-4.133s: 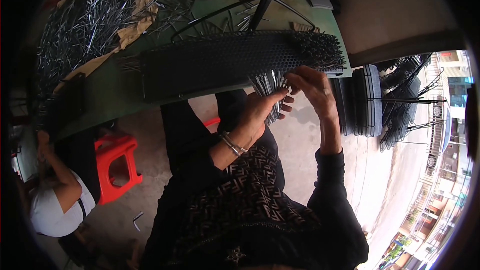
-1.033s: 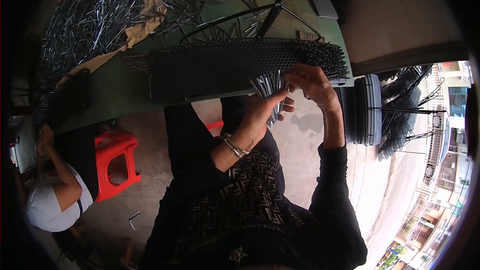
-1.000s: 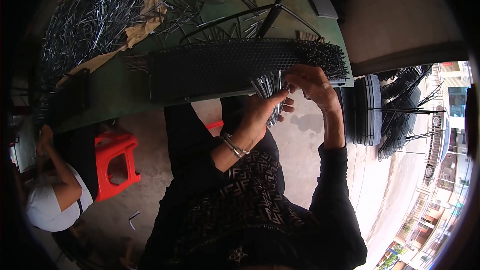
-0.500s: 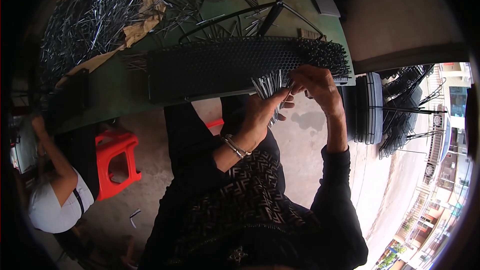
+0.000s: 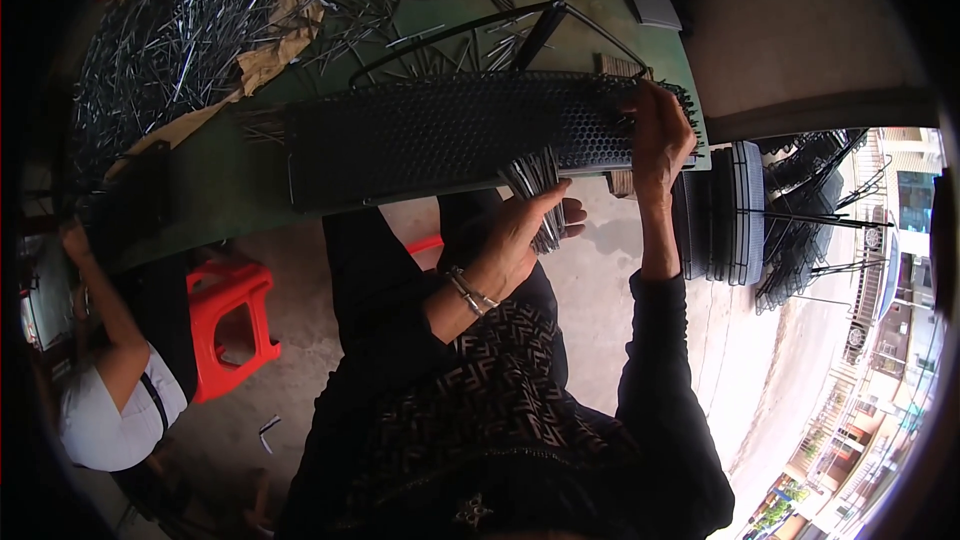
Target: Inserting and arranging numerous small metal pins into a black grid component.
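My left hand [image 5: 520,228] is closed round a bundle of thin dark rods [image 5: 533,178], held just in front of the near edge of a long black perforated rack [image 5: 450,130]. Over the rack's right part is my right hand [image 5: 662,135]. Its fingers are pressed together and bent down toward the holes; whatever they pinch is too small to make out. Rods stand upright in the holes at the rack's right end, partly hidden behind this hand. Toward the left, the rack's holes show no standing rods.
The rack lies on a green table [image 5: 215,195]. A heap of rods [image 5: 180,50] sits on brown paper at far left, with loose rods beyond the rack. A red stool [image 5: 232,325] and a co-worker's arm [image 5: 110,300] are at left. Dark racks [image 5: 735,215] stand at right.
My right hand has moved from beside the bundle up and right, onto the rack's right part. My left hand keeps the bundle in nearly the same place.
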The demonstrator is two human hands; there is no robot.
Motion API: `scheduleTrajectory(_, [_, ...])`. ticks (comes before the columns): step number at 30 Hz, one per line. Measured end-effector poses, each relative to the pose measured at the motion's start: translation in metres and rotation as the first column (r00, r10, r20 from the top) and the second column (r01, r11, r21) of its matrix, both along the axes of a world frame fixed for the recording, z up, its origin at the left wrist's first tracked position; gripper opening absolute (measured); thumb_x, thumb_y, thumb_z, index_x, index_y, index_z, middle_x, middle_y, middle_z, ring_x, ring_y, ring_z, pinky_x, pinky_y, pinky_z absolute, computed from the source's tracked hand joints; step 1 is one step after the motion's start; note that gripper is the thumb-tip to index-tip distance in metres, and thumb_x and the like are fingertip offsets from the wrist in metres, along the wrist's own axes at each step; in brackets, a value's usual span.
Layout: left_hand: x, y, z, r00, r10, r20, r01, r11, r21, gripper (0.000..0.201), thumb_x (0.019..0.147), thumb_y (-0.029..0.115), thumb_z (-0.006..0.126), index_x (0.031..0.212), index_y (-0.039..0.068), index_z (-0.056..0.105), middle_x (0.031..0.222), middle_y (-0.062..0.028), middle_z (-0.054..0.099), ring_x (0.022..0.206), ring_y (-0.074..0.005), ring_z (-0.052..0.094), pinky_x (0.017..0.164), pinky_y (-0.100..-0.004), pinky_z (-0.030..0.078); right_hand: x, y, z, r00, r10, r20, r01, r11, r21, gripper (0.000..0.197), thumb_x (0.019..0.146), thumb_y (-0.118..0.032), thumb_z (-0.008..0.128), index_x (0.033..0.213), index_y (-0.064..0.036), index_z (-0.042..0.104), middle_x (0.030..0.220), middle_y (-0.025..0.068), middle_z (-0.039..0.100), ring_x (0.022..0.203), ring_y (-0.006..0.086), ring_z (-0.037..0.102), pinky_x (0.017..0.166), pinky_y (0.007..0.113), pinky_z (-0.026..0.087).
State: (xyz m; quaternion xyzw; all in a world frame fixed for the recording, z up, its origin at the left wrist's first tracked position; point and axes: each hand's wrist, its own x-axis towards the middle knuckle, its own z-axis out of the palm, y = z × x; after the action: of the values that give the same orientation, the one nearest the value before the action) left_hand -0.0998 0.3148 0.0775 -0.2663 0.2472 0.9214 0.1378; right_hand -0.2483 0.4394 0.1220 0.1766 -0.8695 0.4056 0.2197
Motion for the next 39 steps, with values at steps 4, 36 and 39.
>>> scheduleTrajectory(4, [-0.001, -0.001, -0.004, 1.0, 0.006, 0.006, -0.006, 1.0, 0.001, 0.022, 0.094, 0.015, 0.062, 0.11, 0.001, 0.063, 0.097, -0.0163, 0.069, 0.088, -0.0264, 0.07, 0.077, -0.0391, 0.06, -0.001, -0.003, 0.0, 0.999, -0.002, -0.047, 0.005, 0.998, 0.06, 0.019, 0.095, -0.012, 0.056, 0.106, -0.0023, 0.068, 0.081, 0.0066, 0.072, 0.075, 0.0125, 0.069, 0.069, 0.026, 0.051])
scheduleTrajectory(36, [0.005, -0.001, 0.004, 0.998, 0.021, 0.062, -0.014, 0.995, -0.1, 0.017, 0.093, 0.019, 0.063, 0.099, 0.003, 0.065, 0.078, -0.0079, 0.067, 0.066, -0.017, 0.064, 0.057, -0.0303, 0.056, 0.012, -0.011, -0.003, 0.999, -0.01, -0.034, 0.012, 0.998, 0.067, 0.016, 0.094, -0.01, 0.057, 0.101, -0.0024, 0.069, 0.08, 0.0074, 0.071, 0.075, 0.0162, 0.068, 0.071, 0.028, 0.051])
scheduleTrajectory(39, [0.006, -0.002, 0.007, 0.999, -0.017, 0.037, 0.022, 0.991, -0.135, 0.016, 0.094, 0.02, 0.062, 0.1, 0.004, 0.064, 0.077, -0.0052, 0.066, 0.065, -0.013, 0.061, 0.057, -0.0273, 0.051, 0.008, -0.007, -0.007, 1.0, -0.024, 0.017, 0.023, 0.997, 0.076, 0.015, 0.093, -0.012, 0.059, 0.1, -0.0043, 0.07, 0.082, 0.0076, 0.07, 0.076, 0.0176, 0.068, 0.071, 0.029, 0.051])
